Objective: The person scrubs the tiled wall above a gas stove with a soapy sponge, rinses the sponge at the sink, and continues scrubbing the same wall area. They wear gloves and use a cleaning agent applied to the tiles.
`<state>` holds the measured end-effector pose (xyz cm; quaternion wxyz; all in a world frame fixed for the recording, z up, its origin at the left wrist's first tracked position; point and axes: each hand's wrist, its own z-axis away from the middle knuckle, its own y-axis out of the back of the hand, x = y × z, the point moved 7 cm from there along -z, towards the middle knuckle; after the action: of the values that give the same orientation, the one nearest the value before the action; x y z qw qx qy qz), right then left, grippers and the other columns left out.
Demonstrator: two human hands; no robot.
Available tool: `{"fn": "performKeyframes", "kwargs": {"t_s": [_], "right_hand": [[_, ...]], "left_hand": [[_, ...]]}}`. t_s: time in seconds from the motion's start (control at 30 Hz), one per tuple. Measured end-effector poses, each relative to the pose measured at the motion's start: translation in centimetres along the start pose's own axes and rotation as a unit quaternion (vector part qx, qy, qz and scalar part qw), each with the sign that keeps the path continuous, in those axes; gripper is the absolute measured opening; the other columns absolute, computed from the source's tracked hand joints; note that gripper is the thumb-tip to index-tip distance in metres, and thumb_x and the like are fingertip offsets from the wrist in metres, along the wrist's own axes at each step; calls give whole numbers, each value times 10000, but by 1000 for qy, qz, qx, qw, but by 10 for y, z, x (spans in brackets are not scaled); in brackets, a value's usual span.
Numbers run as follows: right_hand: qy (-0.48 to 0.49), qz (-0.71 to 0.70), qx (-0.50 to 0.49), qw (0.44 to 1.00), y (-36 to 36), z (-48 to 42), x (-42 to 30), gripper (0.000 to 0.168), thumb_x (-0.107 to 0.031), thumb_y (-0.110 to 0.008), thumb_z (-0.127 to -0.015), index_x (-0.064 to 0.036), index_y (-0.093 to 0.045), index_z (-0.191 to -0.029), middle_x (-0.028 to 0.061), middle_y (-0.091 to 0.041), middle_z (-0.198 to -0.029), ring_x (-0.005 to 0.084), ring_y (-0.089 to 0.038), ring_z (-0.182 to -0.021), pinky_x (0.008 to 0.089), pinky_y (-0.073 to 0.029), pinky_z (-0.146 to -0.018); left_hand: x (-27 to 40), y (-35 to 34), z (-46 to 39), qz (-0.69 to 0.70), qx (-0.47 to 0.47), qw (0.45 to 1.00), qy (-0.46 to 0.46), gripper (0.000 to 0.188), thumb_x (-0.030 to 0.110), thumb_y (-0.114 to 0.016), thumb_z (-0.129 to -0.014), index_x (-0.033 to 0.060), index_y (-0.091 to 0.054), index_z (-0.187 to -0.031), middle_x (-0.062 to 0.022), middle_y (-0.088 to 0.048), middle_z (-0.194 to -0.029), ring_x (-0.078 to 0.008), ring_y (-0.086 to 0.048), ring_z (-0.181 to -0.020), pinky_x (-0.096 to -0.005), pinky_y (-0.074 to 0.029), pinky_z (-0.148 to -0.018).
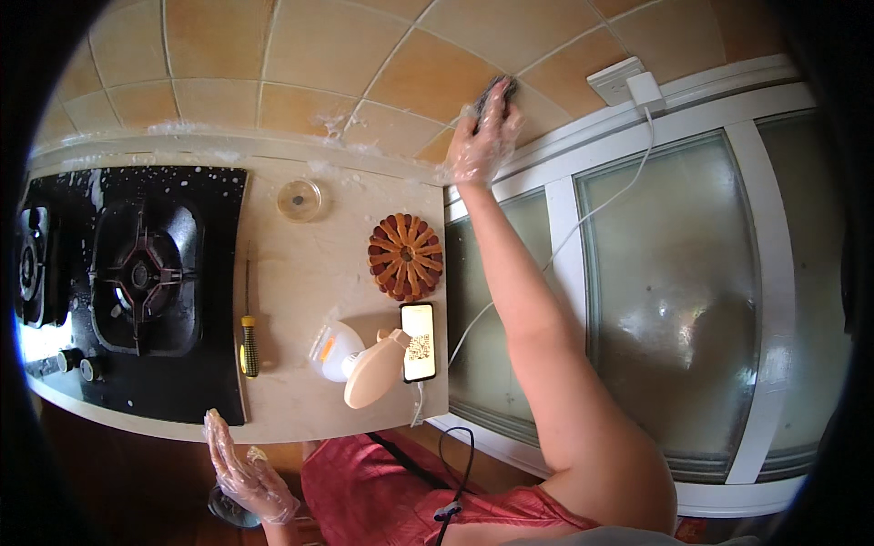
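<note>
My right hand (483, 147), in a clear plastic glove, presses a dark grey scouring pad (496, 94), which looks like steel wool, against the tiled wall (423, 72). White foam (334, 124) clings to the lower tiles left of it. My left hand (246, 471), gloved the same way, hangs at the front edge of the counter (307, 403) with its fingers extended and thumb apart. Nothing shows in its grasp. Its fingertips are near the front right corner of a black gas hob (218, 382), whose glass is spotted with white suds towards the wall.
On the counter are a small clear dish (299, 200), a screwdriver (248, 348), a round wooden trivet (406, 256), a white spray bottle (338, 351) behind a beige disc (375, 372), and a phone (418, 341) on a cable. A charger (645, 92) sits in the wall socket beside sliding glass panels (669, 293).
</note>
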<state>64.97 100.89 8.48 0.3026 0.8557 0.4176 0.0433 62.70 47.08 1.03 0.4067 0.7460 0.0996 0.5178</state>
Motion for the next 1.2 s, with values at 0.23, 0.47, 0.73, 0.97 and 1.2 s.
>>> {"fn": "performKeyframes", "kwargs": {"t_s": [0.23,0.47,0.73,0.97,1.2], "right_hand": [[22,27,-66,997,-28,49,16,875,-82,-628,-773,-253,-308,-1569,256,-488,-1289,460,-535,-1109,544,-456,-924],[40,-16,57,997,20,-48,-15,794,-153,-610,-848,-156,-284,-1571,296,-468,-1319,484,-501,-1153,540,-418,-1010],[-74,28,-34,996,-12,52,57,784,-136,-556,-902,-64,-174,-1583,314,-344,-1437,498,-415,-1258,542,-343,-1092],[-151,-46,155,975,24,-61,38,761,-310,-447,-994,73,-102,-1555,348,-188,-1547,471,-222,-1432,497,-202,-1194],[-88,-102,71,988,16,-56,10,784,-339,-485,-993,-16,-89,-1587,340,-28,-1602,476,-52,-1499,531,-131,-1213]], "left_hand": [[6,0,-5,21,19,999,-17,582,403,-358,-1058,-35,-483,-1421,-227,-474,-1480,-386,-462,-1368,-459,-373,-1124],[-12,6,3,-29,16,999,-1,552,358,-370,-1058,-34,-457,-1438,-229,-477,-1477,-398,-462,-1360,-471,-367,-1127],[2,9,1,-28,-9,1000,5,535,344,-352,-1055,-26,-475,-1422,-246,-477,-1468,-425,-444,-1372,-502,-358,-1132],[4,23,1,25,41,999,15,501,297,-381,-1063,-5,-448,-1458,-202,-460,-1495,-365,-446,-1384,-445,-356,-1143],[8,15,-1,7,-2,1000,-7,503,303,-381,-1063,-1,-444,-1458,-210,-444,-1506,-374,-433,-1392,-468,-351,-1144]]}}
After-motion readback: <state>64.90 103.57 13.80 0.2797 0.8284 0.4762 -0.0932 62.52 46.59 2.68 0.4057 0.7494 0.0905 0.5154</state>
